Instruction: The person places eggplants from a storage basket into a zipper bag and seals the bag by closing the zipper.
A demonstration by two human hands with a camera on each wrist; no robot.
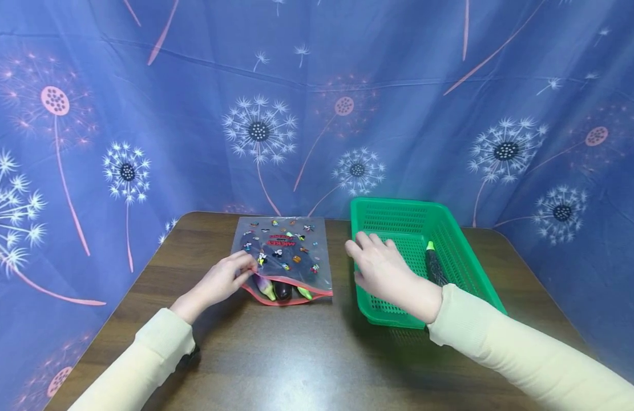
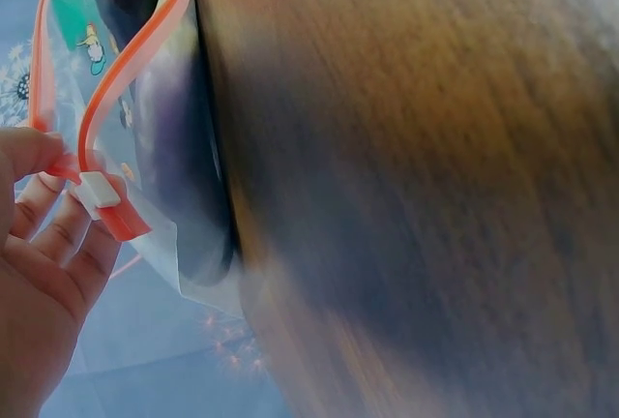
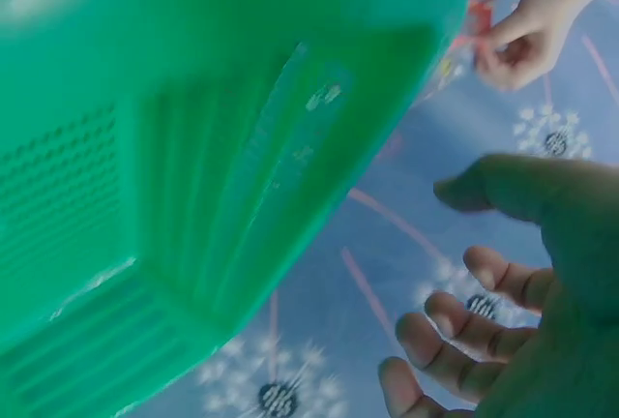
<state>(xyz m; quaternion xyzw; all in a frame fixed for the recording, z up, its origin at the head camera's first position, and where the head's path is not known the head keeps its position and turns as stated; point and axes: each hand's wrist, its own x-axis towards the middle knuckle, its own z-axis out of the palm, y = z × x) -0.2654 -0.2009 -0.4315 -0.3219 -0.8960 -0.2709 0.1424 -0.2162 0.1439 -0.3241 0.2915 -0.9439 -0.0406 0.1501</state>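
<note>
A clear zip bag [image 1: 311, 237] with small cartoon prints and a red zip edge lies flat, its mouth gaping toward me. Inside it, by the opening, show a purple eggplant [image 1: 264, 286], a dark round-ended one [image 1: 282, 291] and a green tip [image 1: 303, 293]. My left hand [image 1: 221, 279] pinches the left end of the zip edge, right at the white slider [image 2: 98, 191]. Over the left rim of the green basket [image 1: 452, 245] hovers my right hand [image 1: 383, 268], its fingers loosely bent around nothing. A dark, bumpy, long vegetable [image 1: 435, 265] with a bright green end lies in the basket.
The brown wooden table [image 1: 275, 365] carries both bag and basket, the basket standing to the right of the bag. Behind the table hangs a blue curtain [image 1: 193, 114] with dandelion prints, which also runs along both sides.
</note>
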